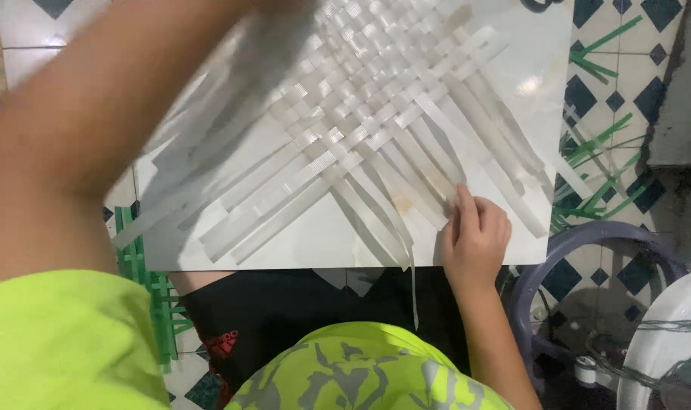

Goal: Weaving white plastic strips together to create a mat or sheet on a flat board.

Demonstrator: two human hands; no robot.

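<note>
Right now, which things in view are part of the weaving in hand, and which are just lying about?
In hand:
- white woven strips
- loose strip ends under the right hand
- pale board beneath the weave
- left arm, raised and blurred over the weave

Lying about:
- green strips on the tiled floor
- green woven piece
- grey ring
- white tub

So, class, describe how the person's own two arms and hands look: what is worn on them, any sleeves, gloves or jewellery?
Both hands are bare: no gloves, rings or wristbands show. The right hand and its forearm are uncovered. The left arm is blurred, its hand out of view; a neon yellow-green short sleeve covers its upper part.
</note>
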